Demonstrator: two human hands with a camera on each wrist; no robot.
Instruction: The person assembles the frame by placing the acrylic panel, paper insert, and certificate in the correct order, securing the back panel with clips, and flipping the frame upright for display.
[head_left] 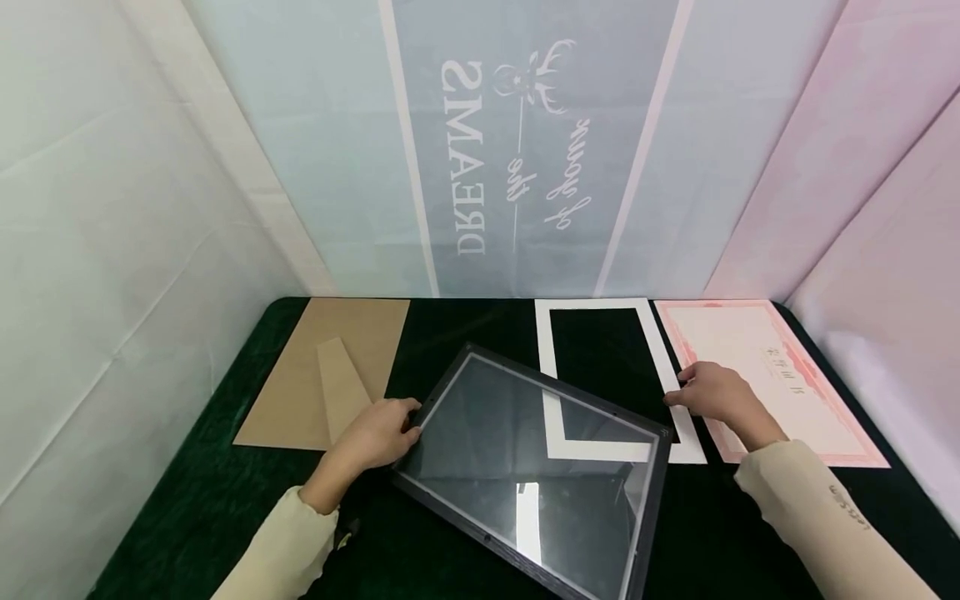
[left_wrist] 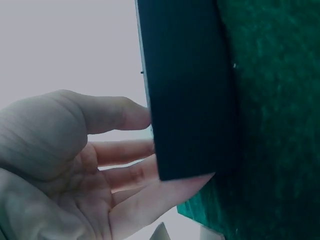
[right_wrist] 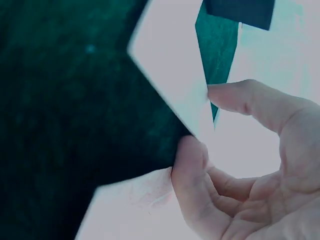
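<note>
A dark picture frame (head_left: 487, 540) with a clear pane is turned at an angle in the middle of the head view. My left hand (head_left: 380, 433) grips its left corner. In the left wrist view, the thumb is on one side of the frame's dark edge (left_wrist: 187, 90) and the fingers reach round the other. On the right, my right hand (head_left: 720, 396) pinches the right strip of a white mat (head_left: 546, 342). The right wrist view has the strip (right_wrist: 172, 60) between thumb and forefinger. Through the pane, the mat's lower left part shows.
A brown backing board (head_left: 288, 383) with a stand leg (head_left: 341, 379) lies at the left. To the right lies a pink-bordered certificate (head_left: 727, 333), partly under my right hand. Dark green cloth (head_left: 202, 500) covers the table, and fabric hangings (head_left: 517, 275) rise behind it.
</note>
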